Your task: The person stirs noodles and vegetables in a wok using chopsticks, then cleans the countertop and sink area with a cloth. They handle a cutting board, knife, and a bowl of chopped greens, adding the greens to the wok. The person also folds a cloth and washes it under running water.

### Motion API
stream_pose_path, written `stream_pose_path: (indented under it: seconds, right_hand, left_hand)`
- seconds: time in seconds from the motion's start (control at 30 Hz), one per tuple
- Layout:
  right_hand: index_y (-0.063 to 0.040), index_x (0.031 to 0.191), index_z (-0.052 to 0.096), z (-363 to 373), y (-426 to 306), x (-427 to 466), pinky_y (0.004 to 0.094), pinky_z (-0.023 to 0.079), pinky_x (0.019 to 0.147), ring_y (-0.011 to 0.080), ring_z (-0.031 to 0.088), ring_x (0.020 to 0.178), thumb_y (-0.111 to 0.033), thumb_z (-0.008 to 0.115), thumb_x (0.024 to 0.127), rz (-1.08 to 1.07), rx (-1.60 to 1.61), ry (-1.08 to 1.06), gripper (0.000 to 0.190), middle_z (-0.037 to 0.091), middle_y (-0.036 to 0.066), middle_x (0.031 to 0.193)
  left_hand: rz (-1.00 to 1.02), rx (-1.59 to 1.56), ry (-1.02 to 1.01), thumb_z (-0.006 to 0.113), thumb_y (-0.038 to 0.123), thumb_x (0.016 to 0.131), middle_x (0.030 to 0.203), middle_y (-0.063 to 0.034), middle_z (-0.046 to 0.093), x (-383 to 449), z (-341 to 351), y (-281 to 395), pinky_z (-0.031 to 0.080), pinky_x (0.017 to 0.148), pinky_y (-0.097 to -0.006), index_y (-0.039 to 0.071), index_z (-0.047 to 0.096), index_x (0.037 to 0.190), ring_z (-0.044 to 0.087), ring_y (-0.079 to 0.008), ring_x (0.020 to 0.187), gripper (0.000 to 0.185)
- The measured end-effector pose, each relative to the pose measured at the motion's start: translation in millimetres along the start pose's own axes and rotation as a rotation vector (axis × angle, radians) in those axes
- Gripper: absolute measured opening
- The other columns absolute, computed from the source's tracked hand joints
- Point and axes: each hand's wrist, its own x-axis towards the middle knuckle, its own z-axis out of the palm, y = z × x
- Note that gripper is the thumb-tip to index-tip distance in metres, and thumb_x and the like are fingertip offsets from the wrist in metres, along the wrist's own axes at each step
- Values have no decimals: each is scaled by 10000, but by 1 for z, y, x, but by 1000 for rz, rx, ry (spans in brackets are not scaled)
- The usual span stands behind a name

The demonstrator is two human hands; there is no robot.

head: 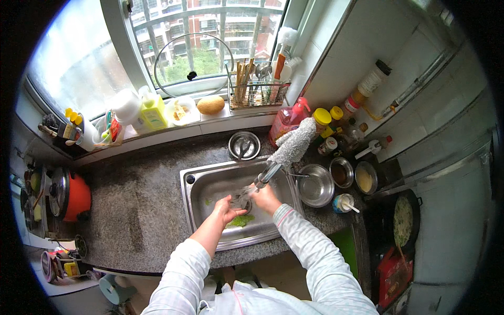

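My left hand [227, 210] is over the stainless steel sink [204, 232], its fingers apart and nothing visible in them. My right hand [265, 200] is just below the tap spout [267, 175], its fingertips partly covered by the spout and the water. Between my hands runs splashing water [240, 197]. A grey fluffy cloth [297, 141] is wrapped around the upper part of the tap. Green leaf pieces [241, 221] lie on the sink floor, under and beside my left hand.
A metal bowl with a utensil [244, 145] stands behind the sink. On its right are a larger metal bowl [315, 185], smaller bowls and an open jar with a spoon [344, 203]. A pan of food [405, 224] sits far right, an orange-red pot [76, 197] far left.
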Motion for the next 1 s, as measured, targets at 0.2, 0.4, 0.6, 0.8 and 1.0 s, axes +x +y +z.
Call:
stream_pose_path:
  seconds: [0.2, 0.4, 0.6, 0.8, 1.0]
  right_hand:
    - [-30, 943, 597, -22, -61, -41, 277, 480, 730, 117, 573, 796, -7, 633, 790, -15, 563, -189, 159, 607, 32, 863]
    - [-19, 1210, 487, -53, 47, -11, 391, 438, 958, 325, 528, 1121, -7, 658, 732, -326, -319, 94, 509, 530, 178, 1215]
    - [-24, 1195, 536, -5, 37, 5, 350, 466, 950, 185, 583, 1036, 66, 506, 815, 317, 457, -370, 392, 610, 18, 1113]
    - [-39, 1290, 493, 0, 17, -18, 323, 448, 949, 184, 539, 1120, 8, 584, 782, -14, 266, -272, 519, 599, 91, 1162]
    - [-34, 1230, 523, -6, 63, 1, 325, 516, 779, 183, 606, 918, -34, 554, 825, 179, 286, -196, 407, 622, 71, 1055]
  left_hand:
    - [-114, -94, -225, 386, 120, 955, 1017, -176, 662, 68, -15, -16, 560, 823, -410, -57, 581, 1030, 672, -302, 880, 275]
    - [-90, 91, -67, 362, 104, 954, 1019, -177, 653, 29, 36, -15, 527, 878, -475, -50, 584, 1041, 650, -306, 914, 283]
    - [-83, 188, -72, 376, 76, 925, 1045, -196, 638, 8, 16, 19, 493, 942, -449, -82, 574, 1025, 633, -301, 972, 272]
    - [-74, -17, -175, 357, 96, 902, 1128, -211, 620, 19, 3, 19, 449, 1003, -452, -81, 568, 1090, 605, -306, 1053, 334]
    - [-63, 166, -169, 467, 147, 855, 957, -137, 656, 31, 16, 18, 516, 840, -420, -17, 593, 964, 635, -259, 886, 234]
